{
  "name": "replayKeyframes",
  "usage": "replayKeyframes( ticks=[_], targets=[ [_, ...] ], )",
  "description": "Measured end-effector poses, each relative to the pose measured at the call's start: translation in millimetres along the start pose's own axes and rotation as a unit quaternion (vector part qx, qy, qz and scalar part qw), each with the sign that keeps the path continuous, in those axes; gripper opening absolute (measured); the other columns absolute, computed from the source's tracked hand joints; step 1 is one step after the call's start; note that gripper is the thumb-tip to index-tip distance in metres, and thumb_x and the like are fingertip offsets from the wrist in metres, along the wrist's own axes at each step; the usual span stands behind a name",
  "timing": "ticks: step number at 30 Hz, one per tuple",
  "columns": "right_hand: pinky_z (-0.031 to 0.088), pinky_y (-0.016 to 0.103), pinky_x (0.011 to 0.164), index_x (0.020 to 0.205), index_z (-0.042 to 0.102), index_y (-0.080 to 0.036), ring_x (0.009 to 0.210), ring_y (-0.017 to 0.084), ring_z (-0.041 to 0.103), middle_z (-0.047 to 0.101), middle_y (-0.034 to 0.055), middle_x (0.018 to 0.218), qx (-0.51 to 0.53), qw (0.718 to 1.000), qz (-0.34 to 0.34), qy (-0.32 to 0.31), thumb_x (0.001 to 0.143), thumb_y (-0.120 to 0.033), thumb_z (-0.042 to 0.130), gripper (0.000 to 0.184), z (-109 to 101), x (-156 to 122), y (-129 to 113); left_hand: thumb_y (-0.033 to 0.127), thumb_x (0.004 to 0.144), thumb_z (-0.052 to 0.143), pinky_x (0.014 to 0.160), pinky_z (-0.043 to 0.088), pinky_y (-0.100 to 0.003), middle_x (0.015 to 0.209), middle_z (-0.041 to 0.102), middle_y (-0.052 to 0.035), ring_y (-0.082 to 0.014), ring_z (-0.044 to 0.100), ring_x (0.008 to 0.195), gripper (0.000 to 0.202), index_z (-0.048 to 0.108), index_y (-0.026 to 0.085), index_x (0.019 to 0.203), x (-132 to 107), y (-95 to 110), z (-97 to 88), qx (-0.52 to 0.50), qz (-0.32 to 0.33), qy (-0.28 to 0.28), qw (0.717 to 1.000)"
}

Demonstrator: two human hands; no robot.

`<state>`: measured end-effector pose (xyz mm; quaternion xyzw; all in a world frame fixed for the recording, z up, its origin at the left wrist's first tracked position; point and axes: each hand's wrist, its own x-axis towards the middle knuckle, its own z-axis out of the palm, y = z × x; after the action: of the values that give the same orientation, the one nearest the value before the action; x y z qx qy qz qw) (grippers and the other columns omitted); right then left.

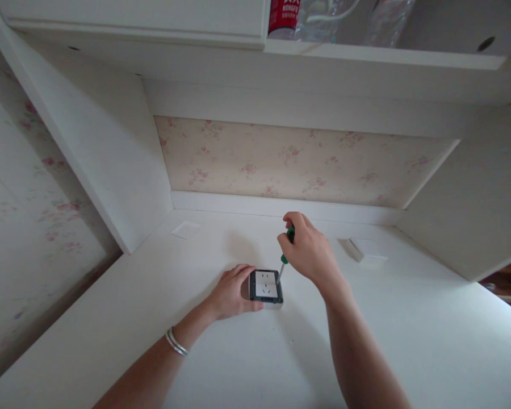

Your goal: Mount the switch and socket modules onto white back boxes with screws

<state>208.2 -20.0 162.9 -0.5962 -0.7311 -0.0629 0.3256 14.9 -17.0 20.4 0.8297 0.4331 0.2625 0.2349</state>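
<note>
Socket (266,286): it lies flat on the white surface (387,341), low in the middle of the frame. It has a white face in a dark rim.

The left hand (234,292) sits at its left side, with the fingers (238,271) curled onto the edge and holding it down. The right hand (309,250) is just up and to the right. Its fingers are shut tight round a green screwdriver (284,259). The metal tip points down at the socket's upper right edge. I cannot tell if it sits in a slot or only touches.

The tip could slip off the edge if the push is too hard or goes sideways. Then it might scratch the surface or poke the left thumb, which is very near. The surface looks smooth, so the small socket could slide or tip up. A hard pry could crack the plastic.

The surface is white. A thin white square (186,229) lies toward the upper left, and a small white block (367,250) lies to the right of the right hand. White side walls stand on both sides, and flowered wallpaper (289,162) covers the back. A shelf (366,54) runs across the top of the frame, with a red-label bottle (283,14) on it.
</note>
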Motion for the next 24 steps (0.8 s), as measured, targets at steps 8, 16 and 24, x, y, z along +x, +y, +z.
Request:
replayKeyframes(
  ticks=[8, 16, 24],
  targets=[
    [0.032, 0.027, 0.058, 0.1, 0.053, -0.024, 0.069, 0.017, 0.056, 0.062, 0.0034, 0.091, -0.002, 1.0, -0.022, -0.011, 0.084, -0.034, 0.045, 0.02, -1.9, -0.6, 0.2, 0.059, 0.057, 0.073, 0.104, 0.032, -0.043, 0.133, 0.046, -0.0106, -0.0316, 0.041, 0.122, 0.09, 0.04, 0.022, 0.133, 0.8, -2.0, 1.6, 0.003, -0.012, -0.001, 1.0],
    [0.032, 0.027, 0.057, 0.1, 0.051, -0.023, 0.069, 0.016, 0.055, 0.058, 0.0034, 0.1, 0.012, 0.999, -0.033, -0.021, 0.081, -0.03, 0.048, 0.02, -2.2, -1.7, -1.4, 0.054, 0.058, 0.074, 0.099, 0.037, -0.041, 0.126, 0.051, -0.008, -0.0285, 0.048, 0.115, 0.08, 0.045, 0.023, 0.127, 1.2, 4.1, -2.3, 0.003, -0.006, 0.008, 1.0],
    [0.033, 0.027, 0.058, 0.1, 0.052, -0.022, 0.07, 0.016, 0.055, 0.059, 0.0046, 0.101, 0.007, 1.0, -0.022, -0.012, 0.079, -0.022, 0.046, 0.022, -2.0, -1.3, -1.2, 0.051, 0.058, 0.075, 0.098, 0.037, -0.04, 0.124, 0.052, -0.0075, -0.0285, 0.048, 0.114, 0.078, 0.046, 0.025, 0.126, 1.0, 5.8, -4.1, -0.006, -0.009, 0.005, 1.0]
  ],
)
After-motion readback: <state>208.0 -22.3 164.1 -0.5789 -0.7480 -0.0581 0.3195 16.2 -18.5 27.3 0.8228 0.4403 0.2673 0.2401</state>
